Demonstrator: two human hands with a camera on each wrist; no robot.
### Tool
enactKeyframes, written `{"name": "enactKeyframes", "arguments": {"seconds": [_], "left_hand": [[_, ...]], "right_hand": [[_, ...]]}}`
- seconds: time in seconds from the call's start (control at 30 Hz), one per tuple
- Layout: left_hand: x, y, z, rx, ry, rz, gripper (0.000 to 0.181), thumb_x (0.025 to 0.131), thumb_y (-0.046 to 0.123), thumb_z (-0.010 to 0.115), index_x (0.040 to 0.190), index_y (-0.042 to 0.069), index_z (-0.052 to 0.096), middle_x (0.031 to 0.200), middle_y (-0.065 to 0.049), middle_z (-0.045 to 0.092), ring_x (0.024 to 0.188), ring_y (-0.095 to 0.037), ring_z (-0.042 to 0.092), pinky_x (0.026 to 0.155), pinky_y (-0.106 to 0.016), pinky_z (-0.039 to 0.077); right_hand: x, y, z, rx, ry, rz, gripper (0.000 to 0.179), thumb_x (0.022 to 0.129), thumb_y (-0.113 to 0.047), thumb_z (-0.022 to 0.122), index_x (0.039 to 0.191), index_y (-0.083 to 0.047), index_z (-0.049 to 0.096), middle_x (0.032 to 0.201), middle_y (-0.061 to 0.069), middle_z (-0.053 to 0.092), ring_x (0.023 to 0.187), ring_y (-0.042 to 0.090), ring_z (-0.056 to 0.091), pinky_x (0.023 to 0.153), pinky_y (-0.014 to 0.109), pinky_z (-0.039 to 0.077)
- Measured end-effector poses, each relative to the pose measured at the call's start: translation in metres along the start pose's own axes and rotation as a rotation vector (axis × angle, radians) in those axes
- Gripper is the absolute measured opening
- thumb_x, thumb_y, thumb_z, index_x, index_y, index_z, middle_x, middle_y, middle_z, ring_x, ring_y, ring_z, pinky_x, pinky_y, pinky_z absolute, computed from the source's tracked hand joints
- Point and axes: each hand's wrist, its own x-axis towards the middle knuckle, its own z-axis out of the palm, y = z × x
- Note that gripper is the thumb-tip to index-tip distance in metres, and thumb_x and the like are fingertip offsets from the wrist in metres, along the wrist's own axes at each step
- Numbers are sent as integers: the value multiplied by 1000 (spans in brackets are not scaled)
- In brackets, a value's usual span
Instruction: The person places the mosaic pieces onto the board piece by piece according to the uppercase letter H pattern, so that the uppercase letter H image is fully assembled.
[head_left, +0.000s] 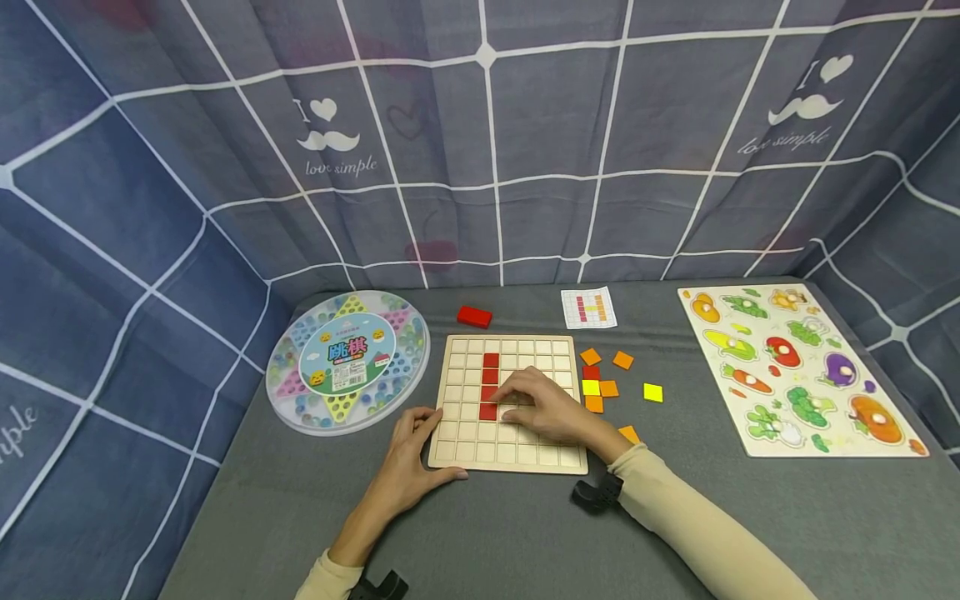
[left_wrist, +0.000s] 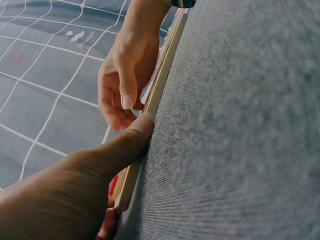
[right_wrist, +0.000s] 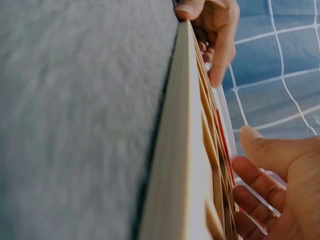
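A square wooden grid board [head_left: 461, 450] lies on the grey table, with several red tiles [head_left: 491, 375] in one column of its cells. My left hand [head_left: 408, 458] holds the board's near left corner, the thumb along the near edge and the fingers at the left side. Over the board, my right hand [head_left: 543, 404] has its fingertips at the lower red tiles. In the right wrist view the thumb [right_wrist: 270, 150] of that hand stands apart from its fingers, and no tile shows between them. Beyond the board lies a small pattern card [head_left: 606, 315].
Loose orange tiles [head_left: 622, 360], a red one and yellow tiles [head_left: 653, 392] lie right of the board. Behind it sits a red block [head_left: 474, 317]. A round Chinese checkers box [head_left: 416, 367] is at left, a vegetable puzzle board [head_left: 757, 429] at right. Checked cloth hangs behind.
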Motion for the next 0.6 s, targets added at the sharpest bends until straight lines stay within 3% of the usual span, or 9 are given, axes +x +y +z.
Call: {"name": "enactKeyframes", "arguments": {"seconds": [0.33, 0.6], "left_hand": [[0, -1, 2, 12, 18, 28, 96, 60, 36, 94, 138, 0, 53, 128, -13, 48, 112, -24, 47, 93, -47, 44], [0, -2, 2, 11, 22, 35, 96, 60, 36, 94, 138, -1, 53, 128, -13, 48, 112, -24, 47, 93, -47, 44]], "right_hand": [[-22, 25, -34, 6, 169, -45, 24, 85, -12, 76, 108, -9, 70, 107, 2, 69, 95, 22, 54, 83, 35, 41], [-49, 44, -74, -95, 246, 88, 25, 86, -7, 75, 110, -10, 70, 105, 0, 67, 93, 18, 50, 78, 30, 41]]}}
